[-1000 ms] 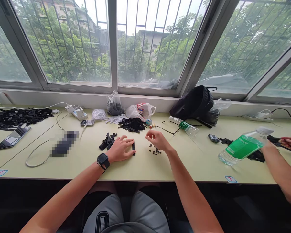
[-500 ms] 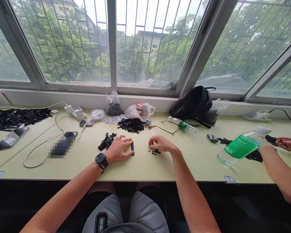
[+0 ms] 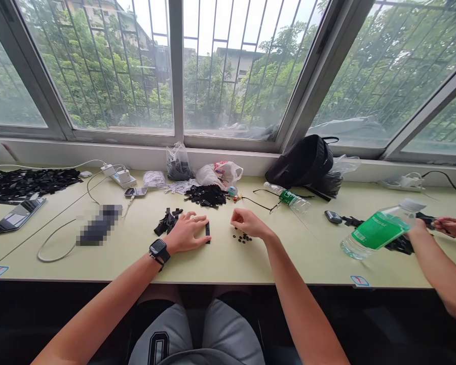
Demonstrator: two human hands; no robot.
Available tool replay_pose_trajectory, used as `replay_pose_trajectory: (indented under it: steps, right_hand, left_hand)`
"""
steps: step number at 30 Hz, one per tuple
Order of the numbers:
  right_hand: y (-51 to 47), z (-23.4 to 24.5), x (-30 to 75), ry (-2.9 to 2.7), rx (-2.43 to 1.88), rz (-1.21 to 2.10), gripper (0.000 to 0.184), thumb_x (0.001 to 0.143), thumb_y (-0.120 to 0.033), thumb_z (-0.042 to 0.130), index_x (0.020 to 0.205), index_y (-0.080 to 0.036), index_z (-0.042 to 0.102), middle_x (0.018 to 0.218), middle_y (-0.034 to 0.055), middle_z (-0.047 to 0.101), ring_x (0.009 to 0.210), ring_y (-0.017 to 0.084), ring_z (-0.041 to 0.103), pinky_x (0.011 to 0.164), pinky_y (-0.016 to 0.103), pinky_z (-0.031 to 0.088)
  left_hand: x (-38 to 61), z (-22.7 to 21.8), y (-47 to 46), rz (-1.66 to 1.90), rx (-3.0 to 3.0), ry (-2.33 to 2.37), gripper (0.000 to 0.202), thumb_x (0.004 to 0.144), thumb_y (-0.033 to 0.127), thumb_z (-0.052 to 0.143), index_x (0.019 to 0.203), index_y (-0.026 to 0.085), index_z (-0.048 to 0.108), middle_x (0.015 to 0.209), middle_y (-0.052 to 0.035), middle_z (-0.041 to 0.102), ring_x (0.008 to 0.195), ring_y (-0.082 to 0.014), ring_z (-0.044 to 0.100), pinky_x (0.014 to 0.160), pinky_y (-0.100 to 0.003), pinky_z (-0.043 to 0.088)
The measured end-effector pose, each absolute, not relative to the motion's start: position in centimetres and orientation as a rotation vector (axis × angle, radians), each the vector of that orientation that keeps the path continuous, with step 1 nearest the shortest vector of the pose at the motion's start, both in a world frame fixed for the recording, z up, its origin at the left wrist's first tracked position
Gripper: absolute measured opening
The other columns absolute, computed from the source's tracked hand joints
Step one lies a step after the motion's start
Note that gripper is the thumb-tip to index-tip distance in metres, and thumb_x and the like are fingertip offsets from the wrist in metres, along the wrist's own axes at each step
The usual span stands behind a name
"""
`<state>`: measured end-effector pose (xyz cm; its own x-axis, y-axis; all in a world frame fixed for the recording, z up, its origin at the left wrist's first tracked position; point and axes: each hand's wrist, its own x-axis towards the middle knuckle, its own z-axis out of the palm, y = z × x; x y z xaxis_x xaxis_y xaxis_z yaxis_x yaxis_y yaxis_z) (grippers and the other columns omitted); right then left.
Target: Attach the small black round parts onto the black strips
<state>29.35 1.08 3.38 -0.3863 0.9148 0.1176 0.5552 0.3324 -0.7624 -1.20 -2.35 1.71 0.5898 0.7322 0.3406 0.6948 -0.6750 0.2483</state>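
Observation:
My left hand [image 3: 188,231] lies on the pale table [image 3: 220,258] with a smartwatch on its wrist, its fingers pressed against a short black strip [image 3: 207,231]. My right hand [image 3: 250,223] hovers just right of it, its fingers curled in a pinch above several small black round pieces [image 3: 241,236]; whatever it pinches is too small to make out. A small pile of black strips [image 3: 167,221] lies left of my left hand. A bigger heap of black parts [image 3: 207,195] sits behind both hands.
Plastic bags [image 3: 216,173] and a black bag [image 3: 302,161] line the window sill. A water bottle [image 3: 289,198] lies on its side at centre right. Another person's arm [image 3: 437,266] works beside a green-labelled bottle [image 3: 378,229] at the right. Cables, phones [image 3: 99,230] and more black strips [image 3: 26,182] lie at the left.
My right hand dropped from a raised spot onto the small round pieces, then lifted slightly with its fingers pinched. My left hand has stayed on the black strip.

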Motion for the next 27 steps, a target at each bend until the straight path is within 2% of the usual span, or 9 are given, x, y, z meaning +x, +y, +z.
replay_pose_trajectory:
  steps: [7, 12, 19, 27]
  right_hand:
    - [0.7, 3.7, 27.6, -1.846, -1.17, 1.01, 0.026, 0.078, -0.035, 0.076, 0.098, -0.019, 0.071, 0.082, 0.0055, 0.075, 0.074, 0.023, 0.074, 0.064, 0.031, 0.056]
    - [0.3, 3.9, 26.2, -1.73, -1.07, 1.13, 0.041, 0.077, -0.042, 0.083, 0.11, -0.021, 0.071, 0.092, 0.0083, 0.079, 0.088, 0.028, 0.079, 0.079, 0.039, 0.063]
    - [0.3, 3.6, 25.3, -1.617, -0.981, 1.294, 0.049, 0.068, -0.043, 0.092, 0.107, -0.02, 0.074, 0.095, 0.0105, 0.081, 0.091, 0.029, 0.079, 0.086, 0.044, 0.062]
    - [0.2, 3.8, 25.0, -1.53, -0.97, 1.368, 0.043, 0.065, -0.049, 0.095, 0.091, -0.018, 0.08, 0.09, 0.0081, 0.08, 0.089, 0.025, 0.076, 0.094, 0.044, 0.059]
  left_hand:
    - [-1.2, 1.7, -2.3, 0.651, 2.725, 1.217, 0.057, 0.096, 0.062, 0.059, 0.143, 0.031, 0.064, 0.152, -0.0019, 0.059, 0.136, -0.0379, 0.045, 0.109, -0.054, 0.038]
    - [-1.2, 1.7, -2.3, 0.646, 2.725, 1.22, 0.056, 0.096, 0.062, 0.058, 0.143, 0.031, 0.064, 0.152, -0.0021, 0.059, 0.135, -0.0373, 0.046, 0.11, -0.054, 0.038]
    - [-1.2, 1.8, -2.4, 0.659, 2.725, 1.208, 0.057, 0.096, 0.062, 0.059, 0.144, 0.031, 0.063, 0.151, -0.0019, 0.06, 0.134, -0.0372, 0.047, 0.108, -0.054, 0.039]
    - [-1.2, 1.7, -2.4, 0.644, 2.73, 1.205, 0.057, 0.096, 0.062, 0.058, 0.144, 0.032, 0.062, 0.152, -0.0025, 0.059, 0.133, -0.0372, 0.047, 0.11, -0.054, 0.038]
